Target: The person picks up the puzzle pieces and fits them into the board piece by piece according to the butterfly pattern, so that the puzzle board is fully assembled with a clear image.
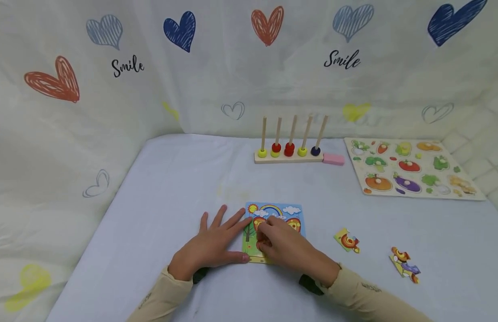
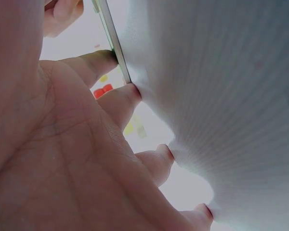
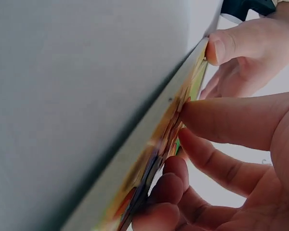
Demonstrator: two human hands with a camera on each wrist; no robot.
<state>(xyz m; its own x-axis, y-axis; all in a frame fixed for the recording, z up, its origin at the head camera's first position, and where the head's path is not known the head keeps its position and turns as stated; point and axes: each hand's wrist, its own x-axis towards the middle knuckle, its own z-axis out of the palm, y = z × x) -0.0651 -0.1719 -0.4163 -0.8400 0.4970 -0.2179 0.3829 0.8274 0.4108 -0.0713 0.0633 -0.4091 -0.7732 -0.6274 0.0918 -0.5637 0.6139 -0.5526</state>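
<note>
A small picture puzzle board (image 1: 294, 210) lies on the white-covered table, with a sun, a rainbow, clouds and butterfly-like wings on it. My left hand (image 1: 216, 246) is spread at its left side, thumb and forefinger touching the edge. In the left wrist view the fingertips (image 2: 132, 91) rest along the tabletop. Over the middle of the board, my right hand (image 1: 287, 246) has curled fingers and seems to pinch a puzzle piece; the hand mostly hides it. The right wrist view shows the thumb (image 3: 216, 115) and forefinger close together at the board's face.
Two loose bear puzzle pieces, one nearer (image 1: 347, 240) and one farther right (image 1: 406, 264), lie right of the board. Behind stands a bead-peg counting stand (image 1: 289, 160) beside a pink block (image 1: 333, 159). A vegetable puzzle board (image 1: 418, 179) lies at the back right.
</note>
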